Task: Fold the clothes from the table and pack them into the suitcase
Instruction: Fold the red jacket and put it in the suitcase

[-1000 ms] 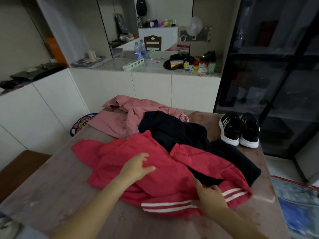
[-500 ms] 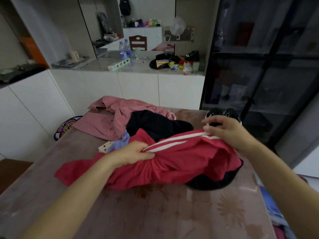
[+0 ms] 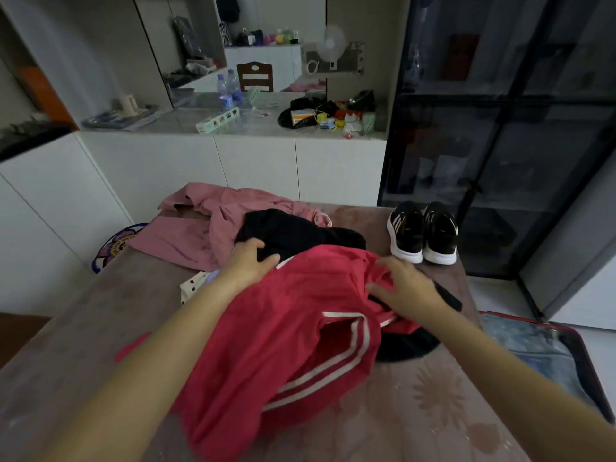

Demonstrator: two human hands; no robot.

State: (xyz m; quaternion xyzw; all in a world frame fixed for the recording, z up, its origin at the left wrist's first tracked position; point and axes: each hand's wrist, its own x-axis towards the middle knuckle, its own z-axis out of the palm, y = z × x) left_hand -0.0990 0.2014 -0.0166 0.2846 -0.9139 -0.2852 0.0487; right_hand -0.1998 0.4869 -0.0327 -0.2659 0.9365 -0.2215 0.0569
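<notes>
A red garment (image 3: 283, 328) with white stripes lies bunched and folded over itself in the middle of the table (image 3: 416, 415). My left hand (image 3: 248, 261) rests on its far left edge with the fingers spread, touching the black garment (image 3: 293, 231) behind it. On the red cloth's far right part lies my right hand (image 3: 403, 288), fingers spread and relaxed. A pink garment (image 3: 206, 225) is crumpled at the table's far left. The open suitcase (image 3: 533, 348), red-rimmed with a blue lining, sits low to the right of the table.
A pair of black sneakers (image 3: 421, 233) stands on the table's far right corner. A white dotted cloth (image 3: 193, 285) peeks out under my left forearm. White cabinets (image 3: 253, 165) with a cluttered counter stand behind; a dark glass cabinet (image 3: 500, 145) is at right.
Both hands pinched the striped hem and lifted it away from me. Now they have let go and rest spread on the red garment, which lies folded over.
</notes>
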